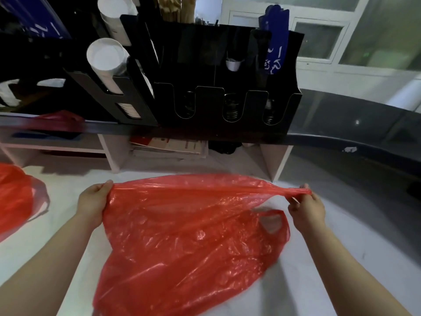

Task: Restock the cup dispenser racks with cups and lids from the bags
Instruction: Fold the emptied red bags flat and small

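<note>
A red plastic bag [186, 236] hangs flat and limp between my two hands above the white counter [68, 201]. My left hand [92, 202] pinches its left upper corner. My right hand [306, 207] grips a stretched handle at the right; the bag's other handle loop dangles below it. The black dispenser rack [227, 106] stands on the raised ledge behind. Two stacks of white cups [107, 58] lie slanted in its left slots. The lid slots with U-shaped cutouts at the front show dark lids low inside.
A second red bag [16, 197] lies on the counter at the far left, and a third red bag [59, 120] sits on the ledge. Papers [168, 147] are stacked under the ledge. A dark curved counter edge [353, 137] runs off to the right.
</note>
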`<state>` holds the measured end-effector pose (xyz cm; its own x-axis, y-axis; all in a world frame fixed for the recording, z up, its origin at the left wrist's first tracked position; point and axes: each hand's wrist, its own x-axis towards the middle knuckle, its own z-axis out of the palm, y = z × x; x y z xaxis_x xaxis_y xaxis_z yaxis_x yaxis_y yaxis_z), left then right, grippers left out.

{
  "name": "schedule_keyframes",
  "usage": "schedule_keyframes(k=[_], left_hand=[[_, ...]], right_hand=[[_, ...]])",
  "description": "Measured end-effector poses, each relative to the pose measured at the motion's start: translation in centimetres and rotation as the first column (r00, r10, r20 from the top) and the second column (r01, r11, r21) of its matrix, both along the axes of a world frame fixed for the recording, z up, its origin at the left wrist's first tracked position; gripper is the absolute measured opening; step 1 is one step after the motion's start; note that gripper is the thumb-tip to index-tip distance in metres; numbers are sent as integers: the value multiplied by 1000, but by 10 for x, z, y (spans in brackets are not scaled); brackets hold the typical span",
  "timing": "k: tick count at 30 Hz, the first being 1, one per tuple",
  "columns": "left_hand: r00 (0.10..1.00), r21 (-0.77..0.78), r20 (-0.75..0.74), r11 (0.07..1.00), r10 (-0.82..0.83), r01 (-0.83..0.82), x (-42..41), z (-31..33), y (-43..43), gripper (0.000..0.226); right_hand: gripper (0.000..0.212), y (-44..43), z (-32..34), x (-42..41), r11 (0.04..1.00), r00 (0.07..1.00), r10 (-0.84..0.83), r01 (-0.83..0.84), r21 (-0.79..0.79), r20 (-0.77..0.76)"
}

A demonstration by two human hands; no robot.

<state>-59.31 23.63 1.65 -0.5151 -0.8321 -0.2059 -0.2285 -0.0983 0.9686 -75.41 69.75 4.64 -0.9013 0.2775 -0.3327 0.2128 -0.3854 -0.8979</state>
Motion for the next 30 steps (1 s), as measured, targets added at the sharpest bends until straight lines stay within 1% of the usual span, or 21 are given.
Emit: schedule_keyframes(k=[1, 3, 4, 6, 7, 9, 10, 11, 12, 15, 18, 19, 20, 22, 23, 24, 25, 26, 28, 29, 30], left_hand=[[1000, -62, 17, 998, -2, 3, -1, 1, 1, 25], [999, -142, 35, 990, -19, 23, -3, 3, 4, 25], [998, -155, 44, 987, -33, 40, -4, 5, 4, 24], [996, -163, 63, 984, -61, 70, -6, 10, 4, 23], [995, -168, 71, 982, -71, 82, -8, 12, 3, 23], [993, -187, 88, 977, -85, 100, -11, 16, 3, 24], [992, -197, 88, 974, -93, 109, -13, 17, 3, 24], [991, -204, 83, 972, -104, 119, -16, 17, 5, 25], [990, -209, 80, 969, -116, 131, -18, 17, 7, 25], [988, -224, 83, 964, -127, 143, -24, 16, 12, 24], [990, -242, 78, 961, -118, 134, -26, 13, 14, 24], [990, -254, 78, 958, -114, 130, -27, 11, 14, 24], [991, -267, 78, 955, -109, 126, -27, 10, 14, 23], [991, -326, 99, 938, -89, 117, -29, 9, 14, 23], [989, -380, 129, 918, -73, 117, -30, 9, 15, 23], [985, -439, 162, 890, -56, 122, -31, 8, 16, 24], [981, -492, 189, 861, -42, 131, -32, 8, 17, 25], [977, -531, 212, 835, -32, 143, -32, 7, 18, 27], [971, -580, 240, 801, -9, 151, -32, 5, 21, 31], [970, -593, 244, 792, 3, 147, -32, 4, 22, 32], [969, -600, 246, 788, 14, 141, -31, 3, 24, 33]], right_hand=[[24, 1, 1, 0, 1000, 999, 16, -15, -17, 42], [43, 2, 2, -1, 999, 991, 34, -35, 8, 127], [50, 4, 1, -3, 998, 985, 45, -50, 27, 166], [54, 6, 0, -3, 996, 976, 94, -94, -9, 198], [53, 8, -1, -3, 993, 975, 117, -113, -31, 189], [38, 10, 2, -5, 990, 984, 130, -121, -76, 125], [35, 10, 3, -6, 982, 989, 118, -102, -160, 93], [40, 9, 5, -6, 963, 992, 105, -86, -254, 64], [45, 8, 5, -8, 950, 993, 111, -93, -298, 46], [47, 5, 7, -13, 947, 988, 151, -132, -292, 45], [29, 8, 5, -13, 953, 997, 45, -24, -303, 63], [21, 10, 4, -13, 960, 998, -5, 24, -280, 68], [14, 13, 3, -13, 982, 997, -25, 37, -187, 69], [10, 19, -5, -12, 996, 995, 16, -23, 81, 94], [17, 21, -8, -11, 982, 992, 40, -60, 179, 116], [26, 22, -10, -10, 967, 987, 69, -101, 232, 144], [28, 20, -11, -9, 959, 980, 104, -144, 243, 171], [25, 17, -10, -7, 958, 971, 132, -177, 227, 199], [11, 9, -8, -3, 957, 944, 185, -237, 170, 275], [7, 5, -8, -2, 937, 920, 227, -296, 186, 319], [8, 2, -8, 0, 899, 890, 280, -375, 226, 360]])
